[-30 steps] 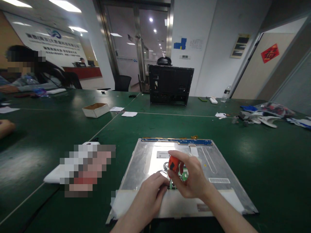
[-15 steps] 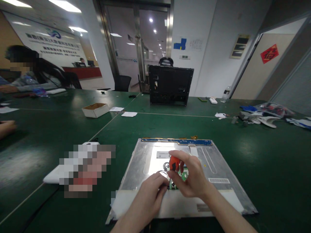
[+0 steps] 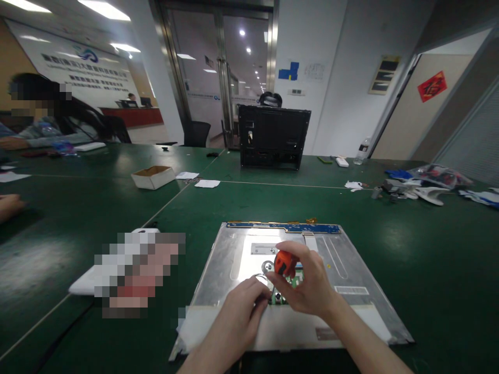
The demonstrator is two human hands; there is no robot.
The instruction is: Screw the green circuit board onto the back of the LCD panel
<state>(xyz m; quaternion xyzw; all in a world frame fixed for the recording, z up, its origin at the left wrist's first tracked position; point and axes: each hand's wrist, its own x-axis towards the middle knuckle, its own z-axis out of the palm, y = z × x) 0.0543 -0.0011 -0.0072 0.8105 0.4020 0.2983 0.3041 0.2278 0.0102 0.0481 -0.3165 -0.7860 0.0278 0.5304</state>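
Note:
A silver display panel (image 3: 218, 317) lies back side up on the green table, with a blue circuit strip (image 3: 280, 227) along its far edge. My right hand (image 3: 310, 283) grips the orange-red handle of a screwdriver (image 3: 284, 261), held over a small green circuit board (image 3: 298, 277) at the panel's middle. The screwdriver's tip is hidden. My left hand (image 3: 245, 306) rests on the panel left of the board, fingers pinched together at its edge; what they hold cannot be made out. Thin wires (image 3: 260, 276) loop beside these fingers, and a screw (image 3: 278, 296) shows on the board.
A black monitor housing (image 3: 275, 136) stands upright across the table. An open white box (image 3: 153, 178) and paper pieces (image 3: 207, 183) lie to the left. Closer in is a white object (image 3: 83, 280), partly blurred out. Scraps (image 3: 413, 189) lie right; another person's hand (image 3: 11, 206) is at far left.
The screwdriver handle has tilted and shifted slightly right, with my right hand's fingers turned around it. My left hand stays nearly in place.

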